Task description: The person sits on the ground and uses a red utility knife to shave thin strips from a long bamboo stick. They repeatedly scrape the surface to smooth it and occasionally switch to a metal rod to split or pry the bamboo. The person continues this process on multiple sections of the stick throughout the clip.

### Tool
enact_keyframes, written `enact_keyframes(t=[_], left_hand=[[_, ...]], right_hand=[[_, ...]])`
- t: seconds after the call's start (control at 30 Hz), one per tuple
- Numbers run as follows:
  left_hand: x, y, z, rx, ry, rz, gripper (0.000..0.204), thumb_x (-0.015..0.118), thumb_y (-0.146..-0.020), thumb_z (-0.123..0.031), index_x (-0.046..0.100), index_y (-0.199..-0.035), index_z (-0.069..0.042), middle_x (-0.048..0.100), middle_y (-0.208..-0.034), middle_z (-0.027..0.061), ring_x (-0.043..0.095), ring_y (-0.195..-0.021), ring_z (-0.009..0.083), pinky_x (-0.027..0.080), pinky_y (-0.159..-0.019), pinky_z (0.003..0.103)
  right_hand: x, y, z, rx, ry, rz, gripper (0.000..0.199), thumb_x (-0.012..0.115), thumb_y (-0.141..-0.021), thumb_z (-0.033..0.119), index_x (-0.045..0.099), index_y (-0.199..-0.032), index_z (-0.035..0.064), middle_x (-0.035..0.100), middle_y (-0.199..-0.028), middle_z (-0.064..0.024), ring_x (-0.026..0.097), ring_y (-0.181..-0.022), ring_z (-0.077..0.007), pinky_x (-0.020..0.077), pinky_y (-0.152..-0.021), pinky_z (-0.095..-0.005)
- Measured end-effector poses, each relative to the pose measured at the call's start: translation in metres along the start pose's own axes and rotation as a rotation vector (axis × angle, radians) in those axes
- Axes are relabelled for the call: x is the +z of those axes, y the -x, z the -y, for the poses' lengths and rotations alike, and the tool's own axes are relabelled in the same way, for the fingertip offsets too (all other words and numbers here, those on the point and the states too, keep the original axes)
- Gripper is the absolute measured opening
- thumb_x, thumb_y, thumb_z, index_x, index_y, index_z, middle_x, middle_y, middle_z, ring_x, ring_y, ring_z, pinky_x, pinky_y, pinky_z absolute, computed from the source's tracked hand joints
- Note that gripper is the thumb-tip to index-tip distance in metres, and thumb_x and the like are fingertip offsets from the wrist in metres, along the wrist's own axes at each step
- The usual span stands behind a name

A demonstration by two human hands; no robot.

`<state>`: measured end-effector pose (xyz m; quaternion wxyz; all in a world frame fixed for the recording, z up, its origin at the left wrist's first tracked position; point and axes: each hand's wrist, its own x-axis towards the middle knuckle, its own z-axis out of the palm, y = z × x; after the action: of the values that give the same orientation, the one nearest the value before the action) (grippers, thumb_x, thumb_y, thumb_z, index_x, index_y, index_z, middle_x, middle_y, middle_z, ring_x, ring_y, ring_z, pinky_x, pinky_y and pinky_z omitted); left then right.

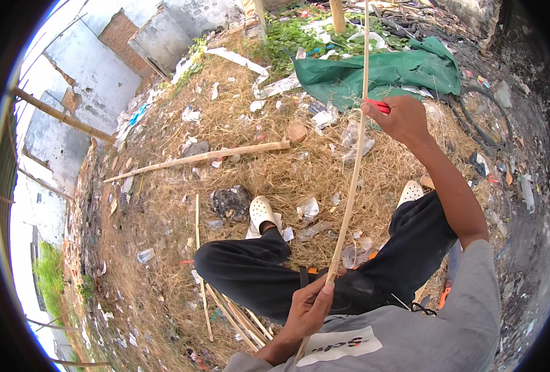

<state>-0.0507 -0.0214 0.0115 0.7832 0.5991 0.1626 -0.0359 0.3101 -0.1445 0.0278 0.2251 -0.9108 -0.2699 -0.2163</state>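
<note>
The fingers (310, 296) of the left hand (309, 312) are closed round a long, pale bamboo strip (347, 214) low down, just in front of the grey T-shirt (405, 338), while those of the right hand (404, 119) are curled tight about a red-handled tool (378, 106) farther up, with the thumb against the strip; the tool's working end cannot be made out. The strip slants up between the person's knees and runs out past the upper edge. Around all this spreads ground strewn with dry grass (163, 226) and litter, bounded at the upper left by a weathered, whitewashed wall (79, 68) with patches of bare brick. A crumpled green tarpaulin (405, 71) lies beyond the right hand. The person sits low with bent legs in black trousers (244, 270). Ahead and to the left, a thick bamboo length (213, 155) lies aslant on the grass, and several thinner bamboo slats (234, 322) lie near the left forearm, partly hidden by the leg. Smaller are a blackish lump (231, 202) left of the feet, the perforated white clogs (262, 211), a brownish stone (297, 131) near the bamboo length's end, and an orange object (445, 294) beside the right thigh.
</note>
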Motion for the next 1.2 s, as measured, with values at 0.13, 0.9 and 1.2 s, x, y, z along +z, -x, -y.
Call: enact_keyframes(t=[0.13, 0.9, 1.2], left_hand=[[-0.005, -0.014, 0.002, 0.071, -0.015, -0.092, 0.040, 0.043, -0.103, -0.020, 0.050, -0.130, 0.008, 0.037, -0.054, -0.0075, 0.030, -0.046, -0.0003, 0.021, -0.045, 0.019], [-0.009, -0.018, -0.003, 0.141, -0.166, -0.117, 0.039, 0.043, -0.102, -0.020, 0.051, -0.128, 0.008, 0.037, -0.054, -0.0083, 0.030, -0.048, -0.0010, 0.020, -0.046, 0.019], [-0.007, -0.013, 0.000, 0.144, -0.140, -0.150, 0.040, 0.045, -0.102, -0.021, 0.052, -0.128, 0.009, 0.038, -0.056, -0.0087, 0.030, -0.049, -0.0011, 0.021, -0.046, 0.018]], right_hand=[[-0.001, 0.055, 0.045, -0.258, -0.109, 0.148, 0.069, 0.058, -0.075, 0.073, 0.059, -0.054, 0.0076, 0.048, -0.045, -0.0116, 0.052, -0.044, -0.0313, 0.0409, -0.046, -0.0410], [0.003, 0.048, 0.051, -0.410, -0.136, 0.046, 0.070, 0.065, -0.064, 0.076, 0.051, -0.048, 0.0093, 0.043, -0.042, -0.0069, 0.047, -0.040, -0.0282, 0.0358, -0.042, -0.0391], [0.006, 0.043, 0.050, -0.417, -0.130, 0.017, 0.070, 0.065, -0.064, 0.076, 0.049, -0.046, 0.0094, 0.043, -0.043, -0.0082, 0.048, -0.040, -0.0286, 0.0371, -0.042, -0.0389]])
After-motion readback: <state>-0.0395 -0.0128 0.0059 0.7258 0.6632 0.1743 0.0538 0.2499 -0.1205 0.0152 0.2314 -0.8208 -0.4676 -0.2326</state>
